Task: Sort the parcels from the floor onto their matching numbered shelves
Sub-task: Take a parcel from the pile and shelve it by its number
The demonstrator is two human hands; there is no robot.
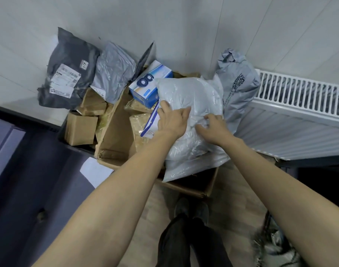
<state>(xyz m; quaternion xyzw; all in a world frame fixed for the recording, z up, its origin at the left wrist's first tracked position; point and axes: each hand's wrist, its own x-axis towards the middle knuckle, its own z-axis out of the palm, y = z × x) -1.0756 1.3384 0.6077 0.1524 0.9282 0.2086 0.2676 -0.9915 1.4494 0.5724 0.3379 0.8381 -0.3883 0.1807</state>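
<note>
A bulky white plastic parcel (191, 97) lies on top of an open cardboard box (114, 130) on the floor. My left hand (171, 120) rests on the parcel's left side, fingers fairly straight and spread. My right hand (213, 128) is on its middle, fingers curled and pinching the crinkled plastic. Behind the parcel sits a blue and white box (151, 83) marked with a large number. A dark grey mailer bag (68, 74) with white labels leans against the wall at the left. Beside it lies a light grey bag (114, 74).
A tall grey bag (238, 85) stands in the corner by a white radiator (303, 105). Small brown cartons (82, 128) are stacked left of the box. A dark cabinet (20, 170) fills the left side. My feet (191, 209) stand on the wooden floor below.
</note>
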